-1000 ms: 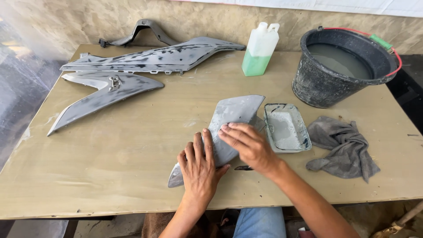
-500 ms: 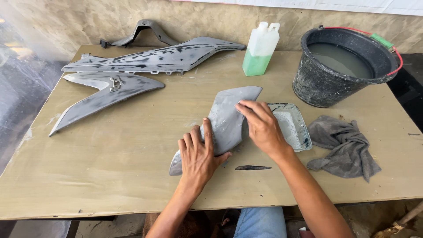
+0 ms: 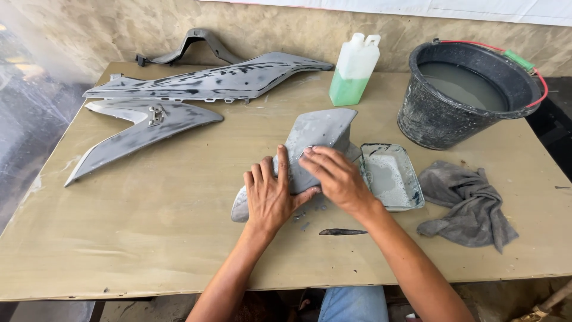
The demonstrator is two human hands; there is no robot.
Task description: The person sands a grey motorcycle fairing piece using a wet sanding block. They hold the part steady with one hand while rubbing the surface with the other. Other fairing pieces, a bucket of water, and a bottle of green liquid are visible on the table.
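Left hand (image 3: 269, 194) lies flat, fingers spread, pinning the grey panel (image 3: 314, 143); right hand (image 3: 335, 177) presses fingers together on its middle. It looks stiff, light and slick when wet; best held by the edges. Beyond sits a white jug (image 3: 354, 70) of green liquid, unlabelled.

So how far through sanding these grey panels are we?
The two long panels at the table's back lie set aside, dull grey with dark patches. In hand: the left hand steadies the small panel while the right hand presses on it. Its upper half shows no wet residue.
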